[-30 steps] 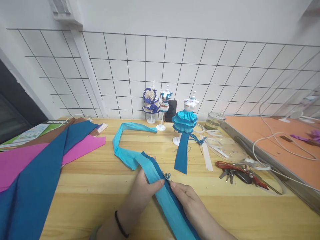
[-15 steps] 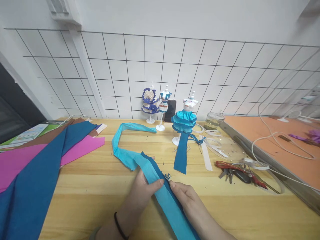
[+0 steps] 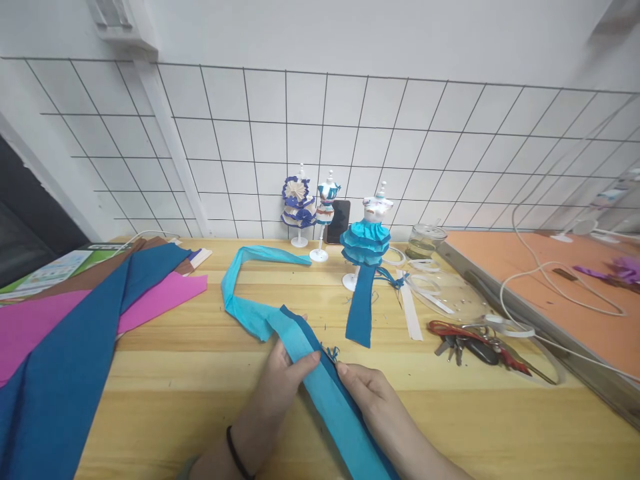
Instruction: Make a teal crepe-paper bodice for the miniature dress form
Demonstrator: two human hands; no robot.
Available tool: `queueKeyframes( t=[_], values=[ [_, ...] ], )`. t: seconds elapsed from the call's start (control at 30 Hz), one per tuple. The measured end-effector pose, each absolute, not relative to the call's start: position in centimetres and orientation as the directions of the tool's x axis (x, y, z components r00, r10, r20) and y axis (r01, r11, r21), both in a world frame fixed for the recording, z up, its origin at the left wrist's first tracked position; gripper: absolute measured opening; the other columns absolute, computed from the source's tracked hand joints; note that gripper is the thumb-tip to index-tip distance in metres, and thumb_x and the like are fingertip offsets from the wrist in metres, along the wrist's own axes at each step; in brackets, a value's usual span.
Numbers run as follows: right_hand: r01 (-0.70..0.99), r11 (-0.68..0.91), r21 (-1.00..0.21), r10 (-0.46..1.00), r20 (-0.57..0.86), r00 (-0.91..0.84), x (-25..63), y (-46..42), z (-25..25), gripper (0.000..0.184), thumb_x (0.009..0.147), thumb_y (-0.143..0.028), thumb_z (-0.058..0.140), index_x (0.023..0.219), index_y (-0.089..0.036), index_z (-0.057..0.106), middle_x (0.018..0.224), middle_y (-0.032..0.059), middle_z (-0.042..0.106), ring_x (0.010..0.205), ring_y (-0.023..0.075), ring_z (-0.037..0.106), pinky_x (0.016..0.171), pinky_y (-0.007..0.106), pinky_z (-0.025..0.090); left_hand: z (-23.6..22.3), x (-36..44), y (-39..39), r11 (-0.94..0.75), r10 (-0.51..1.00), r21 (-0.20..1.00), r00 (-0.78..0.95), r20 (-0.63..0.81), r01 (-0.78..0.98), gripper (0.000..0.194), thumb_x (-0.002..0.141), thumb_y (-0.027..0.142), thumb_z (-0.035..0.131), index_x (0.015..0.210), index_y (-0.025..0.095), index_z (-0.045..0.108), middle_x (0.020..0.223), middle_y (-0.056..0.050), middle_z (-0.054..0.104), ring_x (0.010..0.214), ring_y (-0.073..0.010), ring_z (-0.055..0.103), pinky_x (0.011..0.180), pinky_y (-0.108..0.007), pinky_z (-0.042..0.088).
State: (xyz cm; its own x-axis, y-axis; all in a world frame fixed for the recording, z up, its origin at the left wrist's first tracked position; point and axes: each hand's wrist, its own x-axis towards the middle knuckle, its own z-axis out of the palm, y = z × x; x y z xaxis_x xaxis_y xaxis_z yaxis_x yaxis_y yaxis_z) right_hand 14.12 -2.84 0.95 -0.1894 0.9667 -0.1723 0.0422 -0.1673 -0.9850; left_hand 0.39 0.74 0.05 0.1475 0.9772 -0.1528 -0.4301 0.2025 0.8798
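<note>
My left hand is closed around a light blue crepe paper strip that lies over a dark blue strip, the thumb on top and the fingers underneath. The thumb and forefinger of my right hand pinch the dark blue strip's right edge. Just beyond that pinch is a small tuft of blue paper bits; whether it is attached to the strip I cannot tell. The light blue strip's far end curls across the table. Its near end runs out of view between my forearms.
A small mannequin in a blue ruffled skirt stands ahead, with two other mannequins and a phone behind. Keys, white ribbon loops and a glass jar lie right. Pink paper and dark blue sheets cover the left.
My left thumb has shifted slightly back and left along the light blue strip. My right hand keeps its pinch. The whole view has drifted slightly to the right.
</note>
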Motion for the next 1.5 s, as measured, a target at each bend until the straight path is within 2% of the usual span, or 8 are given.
queueKeyframes(
  t=[0.13, 0.3, 0.47, 0.7, 1.0, 1.2, 1.37, 1.5],
  values=[
    [0.062, -0.16, -0.985, 0.97, -0.169, -0.176, 14.1, -2.86, 0.89, 0.045, 0.077, -0.058, 0.044, 0.055, -0.02, 0.035, 0.056, -0.0049, 0.026, 0.053, 0.01, 0.023, 0.048, 0.023, 0.021, 0.26, 0.45, 0.48, 0.154, 0.985, 0.905, 0.13, -0.11, -0.398, 0.048, 0.064, 0.02, 0.07, 0.109, 0.018, 0.054, 0.117, -0.008, 0.06, 0.108, -0.0258, 0.053, 0.09, -0.036, 0.043],
    [0.05, -0.169, -0.984, 0.969, -0.175, -0.172, 14.11, -2.74, 0.81, 0.045, 0.075, -0.059, 0.045, 0.055, -0.019, 0.037, 0.055, -0.005, 0.026, 0.053, 0.0103, 0.024, 0.048, 0.023, 0.022, 0.07, 0.4, 0.49, 0.116, 0.99, 0.923, 0.115, -0.079, -0.367, 0.055, 0.067, 0.019, 0.068, 0.118, 0.019, 0.047, 0.121, -0.008, 0.056, 0.112, -0.0251, 0.05, 0.093, -0.038, 0.041],
    [0.037, -0.172, -0.984, 0.971, -0.176, -0.164, 14.12, -2.63, 0.63, 0.046, 0.072, -0.061, 0.047, 0.054, -0.018, 0.044, 0.054, -0.0051, 0.029, 0.052, 0.0108, 0.026, 0.05, 0.023, 0.024, 0.0, 0.4, 0.65, 0.139, 0.987, 0.92, 0.121, -0.102, -0.365, 0.043, 0.063, 0.021, 0.071, 0.103, 0.017, 0.056, 0.12, -0.008, 0.057, 0.112, -0.0267, 0.05, 0.09, -0.037, 0.044],
    [0.006, -0.177, -0.984, 0.973, -0.176, -0.151, 14.08, -2.72, 0.59, 0.044, 0.073, -0.058, 0.05, 0.056, -0.017, 0.046, 0.054, -0.0053, 0.03, 0.052, 0.0103, 0.027, 0.049, 0.022, 0.024, 0.04, 0.42, 0.6, 0.124, 0.99, 0.924, 0.108, -0.091, -0.361, 0.05, 0.062, 0.02, 0.071, 0.109, 0.018, 0.055, 0.119, -0.008, 0.058, 0.111, -0.0272, 0.05, 0.093, -0.039, 0.042],
    [0.026, -0.185, -0.982, 0.971, -0.187, -0.147, 14.2, -2.55, 0.6, 0.042, 0.075, -0.055, 0.049, 0.06, -0.016, 0.048, 0.055, -0.0047, 0.033, 0.053, 0.0102, 0.028, 0.049, 0.022, 0.025, 0.04, 0.46, 0.62, 0.141, 0.984, 0.917, 0.153, -0.089, -0.373, 0.066, 0.066, 0.021, 0.069, 0.125, 0.018, 0.039, 0.118, -0.01, 0.058, 0.11, -0.0264, 0.052, 0.093, -0.041, 0.041],
    [0.061, -0.175, -0.983, 0.972, -0.183, -0.146, 14.28, -2.72, 0.77, 0.042, 0.076, -0.054, 0.048, 0.058, -0.017, 0.044, 0.055, -0.0047, 0.032, 0.052, 0.0098, 0.027, 0.048, 0.022, 0.024, 0.49, 0.27, 0.59, 0.167, 0.981, 0.89, 0.165, -0.106, -0.424, 0.052, 0.068, 0.019, 0.067, 0.116, 0.019, 0.047, 0.11, -0.007, 0.063, 0.106, -0.0253, 0.054, 0.09, -0.037, 0.043],
    [0.056, -0.143, -0.988, 0.972, -0.151, -0.182, 14.23, -3.0, 0.78, 0.04, 0.08, -0.05, 0.046, 0.064, -0.014, 0.051, 0.06, -0.0032, 0.035, 0.056, 0.0107, 0.031, 0.051, 0.022, 0.028, 0.6, 0.12, 0.85, 0.192, 0.979, 0.856, 0.149, -0.136, -0.481, 0.06, 0.062, 0.016, 0.072, 0.117, 0.02, 0.048, 0.107, -0.006, 0.065, 0.103, -0.0249, 0.056, 0.088, -0.037, 0.044],
    [0.02, -0.161, -0.987, 0.967, -0.162, -0.197, 14.34, -3.06, 0.49, 0.039, 0.081, -0.049, 0.047, 0.066, -0.013, 0.054, 0.059, -0.0037, 0.034, 0.056, 0.01, 0.03, 0.05, 0.022, 0.027, 0.49, -0.02, 0.96, 0.173, 0.98, 0.85, 0.175, -0.096, -0.497, 0.058, 0.065, 0.016, 0.07, 0.117, 0.021, 0.047, 0.11, -0.006, 0.063, 0.105, -0.0242, 0.055, 0.09, -0.037, 0.043]
  ],
)
